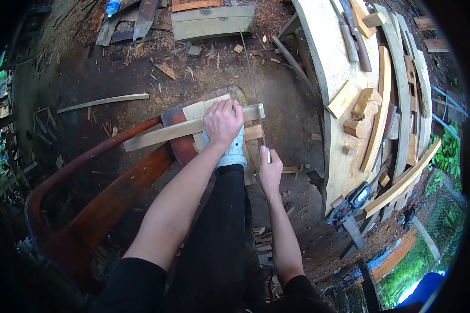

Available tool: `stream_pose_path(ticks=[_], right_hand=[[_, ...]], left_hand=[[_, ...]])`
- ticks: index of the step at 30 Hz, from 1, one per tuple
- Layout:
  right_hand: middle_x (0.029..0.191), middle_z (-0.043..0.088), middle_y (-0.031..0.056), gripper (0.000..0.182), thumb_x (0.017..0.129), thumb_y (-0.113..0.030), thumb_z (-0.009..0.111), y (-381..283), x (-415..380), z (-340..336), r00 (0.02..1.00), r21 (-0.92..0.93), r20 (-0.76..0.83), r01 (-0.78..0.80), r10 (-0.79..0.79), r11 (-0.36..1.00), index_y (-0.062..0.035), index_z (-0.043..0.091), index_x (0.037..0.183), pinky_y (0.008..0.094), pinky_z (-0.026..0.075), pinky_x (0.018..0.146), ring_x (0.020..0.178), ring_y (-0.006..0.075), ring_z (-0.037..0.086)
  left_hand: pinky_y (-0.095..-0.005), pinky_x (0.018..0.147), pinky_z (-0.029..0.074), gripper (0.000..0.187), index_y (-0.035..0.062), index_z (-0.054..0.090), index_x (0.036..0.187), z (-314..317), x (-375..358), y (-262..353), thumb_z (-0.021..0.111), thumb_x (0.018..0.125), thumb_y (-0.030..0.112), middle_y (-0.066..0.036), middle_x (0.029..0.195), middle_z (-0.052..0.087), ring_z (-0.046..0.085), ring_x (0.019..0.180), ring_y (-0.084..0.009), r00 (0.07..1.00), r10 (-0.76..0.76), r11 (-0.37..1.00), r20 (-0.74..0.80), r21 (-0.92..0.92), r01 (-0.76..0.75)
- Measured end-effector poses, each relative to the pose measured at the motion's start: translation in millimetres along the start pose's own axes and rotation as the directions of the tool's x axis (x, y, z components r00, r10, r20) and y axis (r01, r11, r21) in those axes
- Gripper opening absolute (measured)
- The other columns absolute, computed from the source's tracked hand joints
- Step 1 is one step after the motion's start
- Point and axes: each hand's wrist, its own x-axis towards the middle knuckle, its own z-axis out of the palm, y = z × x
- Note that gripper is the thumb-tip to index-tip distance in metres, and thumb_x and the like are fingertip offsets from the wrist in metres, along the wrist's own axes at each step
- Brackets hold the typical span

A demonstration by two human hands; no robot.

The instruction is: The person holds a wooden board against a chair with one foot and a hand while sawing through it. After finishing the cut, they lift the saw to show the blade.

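Observation:
My left hand [223,121] is closed over a long pale wooden strip [167,134], pressing it down on a reddish-brown chair seat [180,148]. A light-coloured shoe [236,151] rests under and beside that hand. My right hand [271,169] grips the pale handle of a saw [255,86], whose thin blade points away from me. The blade crosses the strip near its right end. Below the strip, a shorter wood piece [253,132] sticks out to the right of the shoe.
A workbench [334,141] on the right holds wood blocks [364,104], chisels [348,44] and curved wood strips [381,104]. The chair's curved arm [89,156] spans the left. A thick plank [214,23] and wood scraps lie on the floor ahead.

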Motion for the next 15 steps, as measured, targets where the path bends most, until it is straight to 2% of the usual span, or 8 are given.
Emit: stream_pose_path(ticks=[2,6,8,13,15], right_hand=[[0.069,0.053,0.0238,0.047,0.105,-0.039,0.061,19,-19,-1,1.000,0.036,-0.014,0.017,-0.016,0.999,0.0041,0.058,0.088,0.0464,0.044,0.066,0.064,0.0293,0.046],[0.067,0.046,0.0069,0.045,0.105,-0.039,0.062,114,-94,-30,0.986,0.294,0.126,-0.142,0.109,0.945,0.0007,0.053,0.085,0.0382,0.040,0.061,0.066,0.0152,0.044],[0.067,0.043,0.0013,0.045,0.105,-0.039,0.061,123,-135,-60,0.978,0.195,0.135,-0.186,0.162,0.963,-0.0003,0.051,0.084,0.0350,0.037,0.059,0.066,0.0116,0.041],[0.066,0.041,0.0032,0.045,0.107,-0.038,0.059,111,-139,-75,0.966,0.195,0.176,-0.224,0.191,0.955,-0.0003,0.051,0.084,0.0361,0.036,0.060,0.066,0.0128,0.040],[0.066,0.039,0.0058,0.046,0.108,-0.038,0.058,107,-114,-54,0.983,0.167,0.136,-0.148,0.126,0.975,0.0007,0.050,0.083,0.0377,0.038,0.061,0.067,0.0148,0.039]], left_hand=[[-0.0476,0.065,0.054,0.024,0.0060,0.064,0.071,-1,1,0,0.063,0.093,0.017,-0.012,0.072,0.068,0.067,0.070,-0.0319,1.000,-0.003,1.000,0.004,-0.003,0.003],[-0.0470,0.065,0.054,0.024,0.0059,0.063,0.071,0,0,-1,0.064,0.093,0.017,-0.012,0.072,0.068,0.068,0.070,-0.0319,1.000,-0.008,1.000,0.012,-0.009,0.009],[-0.0465,0.064,0.054,0.024,0.0060,0.064,0.071,1,0,-1,0.064,0.093,0.017,-0.012,0.072,0.068,0.067,0.070,-0.0322,1.000,-0.008,1.000,0.016,-0.007,0.008],[-0.0467,0.064,0.053,0.025,0.0064,0.063,0.071,1,-1,-2,0.064,0.092,0.018,-0.012,0.072,0.068,0.067,0.069,-0.0320,1.000,-0.005,1.000,0.005,-0.014,0.006],[-0.0469,0.064,0.053,0.025,0.0066,0.063,0.070,1,1,-1,0.064,0.092,0.018,-0.012,0.072,0.068,0.066,0.069,-0.0320,1.000,-0.012,1.000,0.007,-0.013,0.012]])
